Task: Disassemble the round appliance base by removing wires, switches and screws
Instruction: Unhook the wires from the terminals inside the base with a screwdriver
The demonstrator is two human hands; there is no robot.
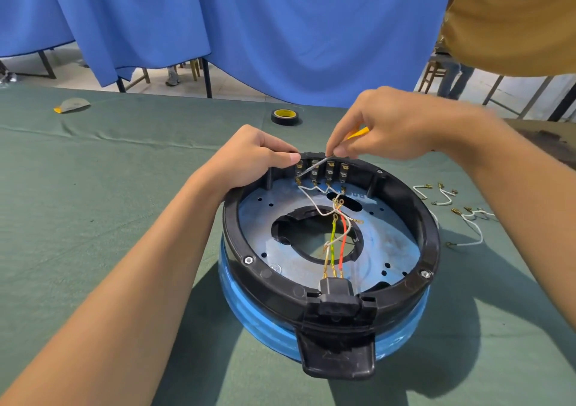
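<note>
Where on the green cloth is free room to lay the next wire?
Free: the wide patch of green cloth left of the appliance base, between grey scrap and tape roll. Crowded: right of the base, where removed wires lie; its far rim, under the left hand and right hand with screwdriver.

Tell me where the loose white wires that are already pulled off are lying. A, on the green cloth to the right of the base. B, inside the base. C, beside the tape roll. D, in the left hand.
A: the loose white wires lie on the green cloth to the right of the base, outside its rim.
</note>
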